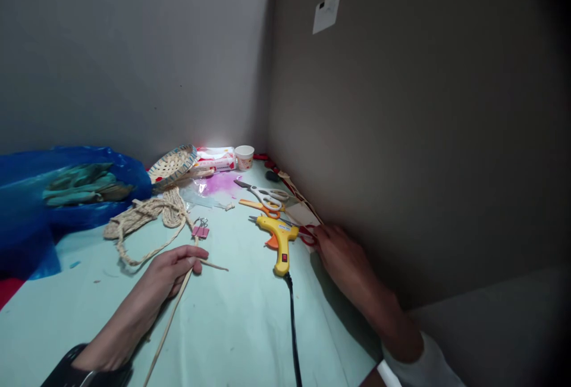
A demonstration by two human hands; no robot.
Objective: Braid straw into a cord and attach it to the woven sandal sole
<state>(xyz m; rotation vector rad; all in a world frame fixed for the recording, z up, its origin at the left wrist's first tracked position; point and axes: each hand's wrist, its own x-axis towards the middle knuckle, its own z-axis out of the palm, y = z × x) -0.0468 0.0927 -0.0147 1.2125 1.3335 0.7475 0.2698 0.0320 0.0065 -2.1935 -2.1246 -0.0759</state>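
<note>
My left hand [181, 265] is closed, pinching the loose strands of a straw braid [154, 251] just below a pink binder clip [200, 232]. One long strand [168, 321] trails toward me, and a short end [216, 266] sticks out right. The finished braid lies coiled behind the hand. By the right wall, my right hand [336, 256] has its fingers closed at the handle of red-handled scissors [307, 234]; its fingertips are partly hidden. The scissors' blades lie behind a yellow glue gun [280, 235].
Orange-handled scissors [263, 205] and white-handled scissors [267, 195] lie beyond the glue gun. A black cord [293, 327] runs toward me. At the back stand a woven basket [173, 166], a paper cup [244, 158] and a tissue pack [218, 160]. A blue plastic bag [22, 208] sits left.
</note>
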